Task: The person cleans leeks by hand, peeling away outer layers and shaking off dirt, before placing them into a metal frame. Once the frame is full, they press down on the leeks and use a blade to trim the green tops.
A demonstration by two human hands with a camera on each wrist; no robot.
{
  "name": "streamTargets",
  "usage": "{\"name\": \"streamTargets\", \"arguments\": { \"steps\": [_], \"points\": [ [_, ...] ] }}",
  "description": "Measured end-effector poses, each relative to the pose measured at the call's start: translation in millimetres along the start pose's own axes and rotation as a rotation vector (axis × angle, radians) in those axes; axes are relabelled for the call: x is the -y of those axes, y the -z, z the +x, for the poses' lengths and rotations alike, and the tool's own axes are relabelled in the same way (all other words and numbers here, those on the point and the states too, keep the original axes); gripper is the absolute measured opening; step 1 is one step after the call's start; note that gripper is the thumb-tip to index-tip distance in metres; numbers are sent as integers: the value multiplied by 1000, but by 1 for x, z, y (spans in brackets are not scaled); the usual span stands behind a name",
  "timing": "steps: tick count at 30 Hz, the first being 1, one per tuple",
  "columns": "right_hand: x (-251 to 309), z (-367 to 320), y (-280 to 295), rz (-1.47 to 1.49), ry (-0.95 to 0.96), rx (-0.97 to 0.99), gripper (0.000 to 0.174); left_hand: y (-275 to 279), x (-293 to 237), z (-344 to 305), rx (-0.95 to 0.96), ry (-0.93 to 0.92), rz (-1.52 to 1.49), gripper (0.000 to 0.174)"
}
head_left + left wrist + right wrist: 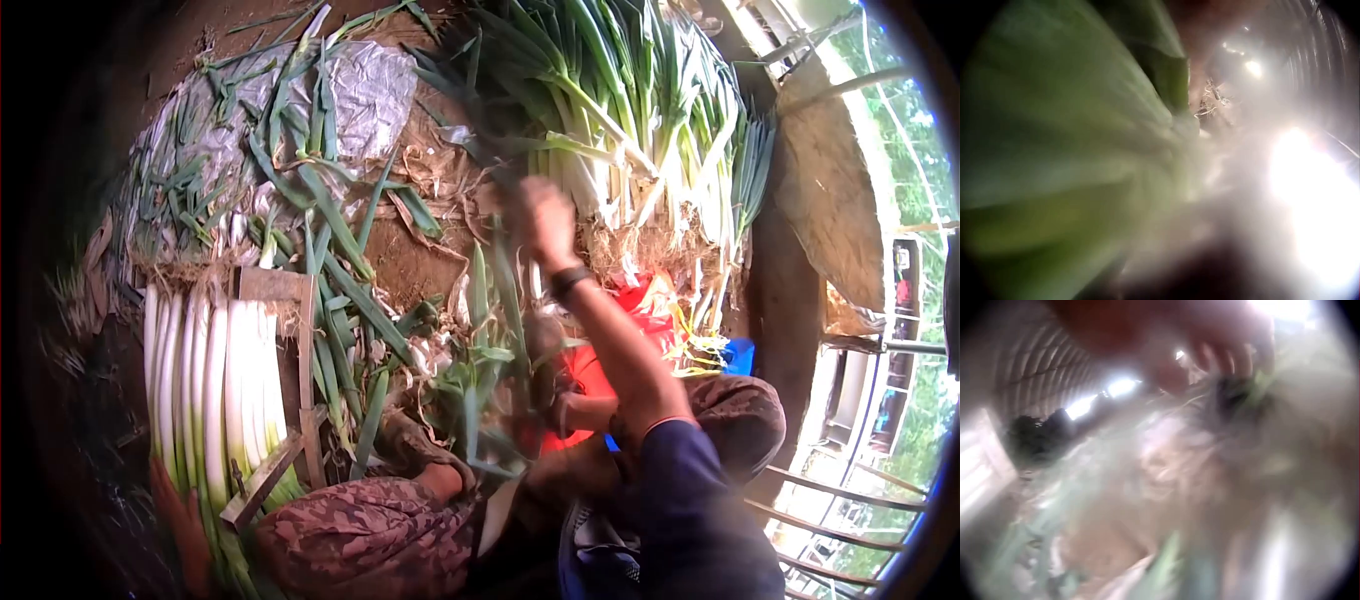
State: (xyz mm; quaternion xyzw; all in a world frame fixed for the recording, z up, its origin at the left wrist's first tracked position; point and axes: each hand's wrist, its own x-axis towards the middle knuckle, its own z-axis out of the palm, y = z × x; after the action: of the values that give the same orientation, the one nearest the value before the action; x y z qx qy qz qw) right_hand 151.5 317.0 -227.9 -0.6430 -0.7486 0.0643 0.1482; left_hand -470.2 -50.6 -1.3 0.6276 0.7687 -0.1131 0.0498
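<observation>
In the head view my right hand [545,225], blurred and banded at the wrist, is over the littered ground in front of the standing leeks [640,110]. Its fingers [1235,359] hang loosely apart in the right wrist view, with nothing visible between them. Blurred green leaves [510,290] show below that hand. My left hand [183,530] lies along the outer side of a bundle of leeks [215,370], set in a wooden frame [305,370] with white stalks and roots pointing away. Green leek leaves [1054,125] fill the left wrist view, hiding most of that hand.
Cut leaves and peelings [340,240] litter the ground between frame and standing leeks. A crumpled silvery sheet [370,95] lies at the back left. Red plastic [645,300] sits by my right forearm. My camouflage-covered knee [370,540] is beside the frame. Metal bars [840,510] stand at right.
</observation>
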Motion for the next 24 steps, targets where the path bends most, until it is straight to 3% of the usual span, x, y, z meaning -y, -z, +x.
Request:
{"name": "streamTargets", "arguments": {
  "steps": [1,4,6,8,9,11,12,13,14,15,16,17,18,20,22,23,24],
  "points": [
    [-35,16,4,-108,-29,-218,47,4,-3,0,-4,0,0,67],
    [-106,59,62,-166,-356,-161,48,11,-11,0,-14,13,2,69],
    [-164,73,54,-281,-488,-174,46,14,-18,1,-11,35,-51,68],
    [-183,84,71,-112,-632,235,53,15,-16,-1,-10,17,-61,69],
    [-165,81,78,-15,-658,262,52,17,-14,-2,-4,-3,-73,69],
    [-132,71,67,547,-681,354,34,18,-10,-4,27,27,-25,68],
    [-107,64,65,592,-660,454,25,18,-9,-6,62,54,15,67],
    [-136,64,0,73,173,503,20,22,-14,-7,59,63,20,67],
    [-94,42,13,157,56,491,14,26,-23,-4,68,77,-5,67],
    [-77,21,17,903,-272,472,15,31,-31,-1,76,92,-30,66],
    [-51,7,18,447,215,355,27,35,-37,0,68,104,-26,66],
    [-47,-6,-15,586,415,105,33,37,-42,2,60,95,-30,66],
    [-1,-26,28,791,213,238,39,38,-43,3,52,86,-32,65],
    [29,-54,19,1185,-70,253,39,34,-41,5,37,90,3,67],
    [76,-74,42,1520,-586,371,30,34,-44,5,-4,56,-14,66],
    [101,-79,73,1376,-573,383,26,28,-40,6,-9,66,-6,66],
    [96,-91,42,1509,-533,363,27,22,-36,8,-26,54,33,65]
  ]
}}
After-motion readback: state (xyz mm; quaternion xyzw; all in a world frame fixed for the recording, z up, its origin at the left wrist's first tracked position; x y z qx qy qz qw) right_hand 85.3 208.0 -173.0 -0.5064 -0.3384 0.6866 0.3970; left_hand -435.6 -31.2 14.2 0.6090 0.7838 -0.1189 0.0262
